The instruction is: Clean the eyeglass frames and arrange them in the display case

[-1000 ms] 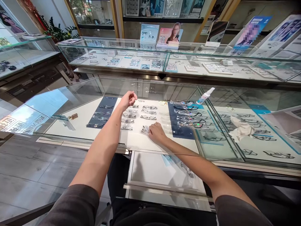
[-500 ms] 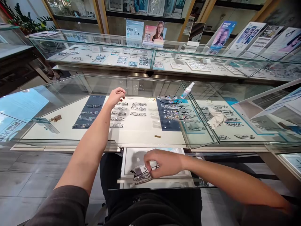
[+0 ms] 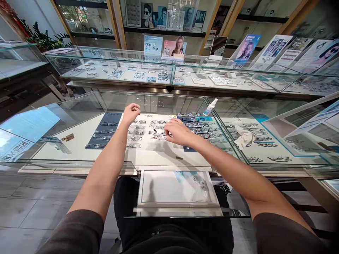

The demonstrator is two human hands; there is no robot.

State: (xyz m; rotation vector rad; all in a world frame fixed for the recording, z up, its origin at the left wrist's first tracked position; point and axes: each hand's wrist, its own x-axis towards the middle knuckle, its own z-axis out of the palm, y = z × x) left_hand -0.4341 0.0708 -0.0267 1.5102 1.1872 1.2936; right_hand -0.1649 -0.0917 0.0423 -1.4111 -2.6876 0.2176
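My right hand (image 3: 178, 132) reaches into the glass display case (image 3: 79, 106) and pinches a pair of eyeglasses (image 3: 156, 133) over the white display mat (image 3: 156, 148), among rows of other frames. My left hand (image 3: 130, 113) is farther back and to the left, fingers curled in a loose fist with nothing visible in it, resting near the back rows of frames. A dark blue mat (image 3: 103, 130) with several frames lies left of it.
A pulled-out drawer tray (image 3: 169, 192) with a plastic bag sits below the case. A spray bottle (image 3: 210, 107) and a white cloth (image 3: 244, 137) lie on the glass to the right. A small brass piece (image 3: 179, 157) rests on the mat. More glass counters stand behind.
My right hand lifted the eyeglasses from the lower drawer tray up into the case over the white mat. My left hand stayed in place.
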